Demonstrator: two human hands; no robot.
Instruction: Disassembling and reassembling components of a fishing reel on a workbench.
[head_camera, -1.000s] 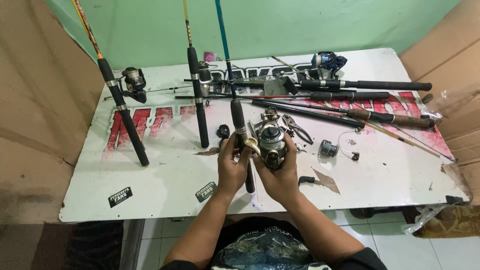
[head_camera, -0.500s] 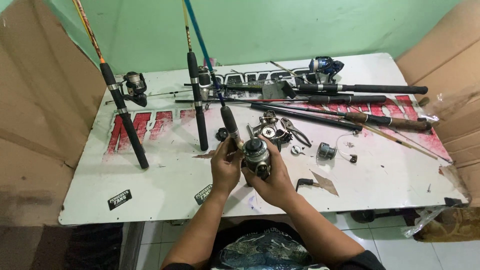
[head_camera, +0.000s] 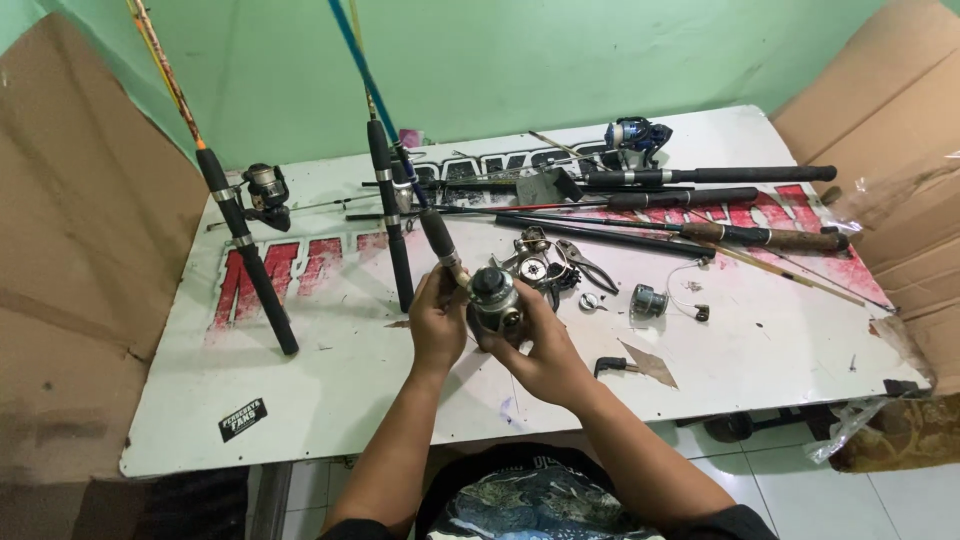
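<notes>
A makeshift fishing-tackle repair bench: beyond the fingers (head_camera: 441, 300), fishing rods (head_camera: 700, 205) and loose reel parts (head_camera: 545, 265) crowd a white table (head_camera: 330, 400) flanked by cardboard sheets (head_camera: 70, 280)

Bright even indoor light, soft faint shadows, mild wide-angle bending at edges, mostly sharp

My table top (head_camera: 330, 400) is a white sign board bearing large red block lettering across its middle and black lettering along its far edge, partly covered by gear. A small black rectangular sticker (head_camera: 241, 419) with white print sits near the front left corner, tilted. Flattened brown cardboard sheets (head_camera: 60, 260) stand at both sides. I see no screens.
</notes>
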